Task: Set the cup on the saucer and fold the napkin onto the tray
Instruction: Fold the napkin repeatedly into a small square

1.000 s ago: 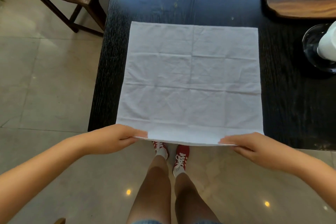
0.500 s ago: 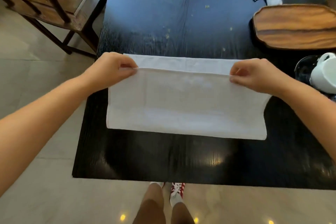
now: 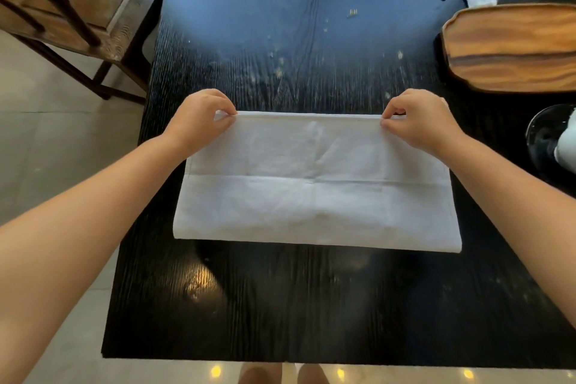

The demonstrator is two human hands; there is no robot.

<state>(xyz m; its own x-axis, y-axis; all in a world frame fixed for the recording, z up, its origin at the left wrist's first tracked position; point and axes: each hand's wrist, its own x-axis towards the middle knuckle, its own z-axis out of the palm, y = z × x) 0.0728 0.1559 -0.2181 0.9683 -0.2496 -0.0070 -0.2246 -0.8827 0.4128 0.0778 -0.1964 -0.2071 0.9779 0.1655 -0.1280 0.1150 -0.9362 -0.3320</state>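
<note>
Pinching napkin [image 3: 314,184] corners: left hand [image 3: 199,120], right hand [image 3: 420,120].

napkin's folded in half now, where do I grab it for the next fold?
Pinch the napkin at its two left corners, from above, and carry them across to the right edge. It lies flat as a wide rectangle, so the short side folds over cleanly.

Matt white cloth napkin [image 3: 314,184], glossy grained black table [image 3: 280,305], wooden tray [image 3: 514,47]

Cup [image 3: 568,146], saucer [image 3: 542,140] and wooden tray [image 3: 514,47] cut off at right edge; napkin's [image 3: 314,184] far corners hidden under fingers.
</note>
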